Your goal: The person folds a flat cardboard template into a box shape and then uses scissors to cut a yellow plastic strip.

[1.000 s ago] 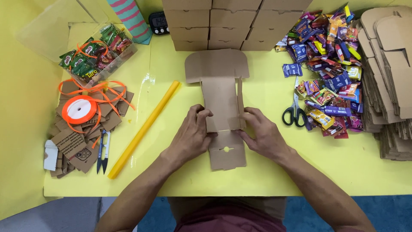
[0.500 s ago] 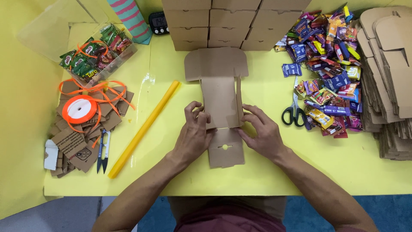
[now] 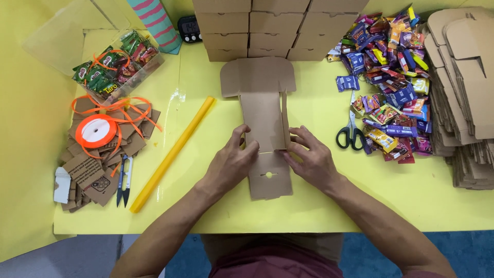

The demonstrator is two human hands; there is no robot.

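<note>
**Hands folding a flat cardboard box**

Hands are working in the middle of the yellow table (image 3: 319,206). We are pressing on a flat brown cardboard box cutout (image 3: 265,123) that is lying between them. Its long side is running from near us to far from us, so our hands are coming at it from the two sides.

Our left hand (image 3: 230,164) is sitting on the left edge of the cutout. Its fingers are curled loosely and the tips are pinching the edge near the fold. Our right hand (image 3: 310,158) is sitting on the right edge. Its fingers are spread and are pushing up the thin side flap, which is standing a little. Both hands are just as close to the box. The near flap with the small hole is lying flat, between our wrists.

Far from us, a stack of finished boxes (image 3: 280,28) is standing. On the right, a pile of candy (image 3: 391,77) and black scissors (image 3: 351,135) are lying. On the left, a long yellow roll (image 3: 172,153) and orange ribbon (image 3: 96,130) are lying.
</note>
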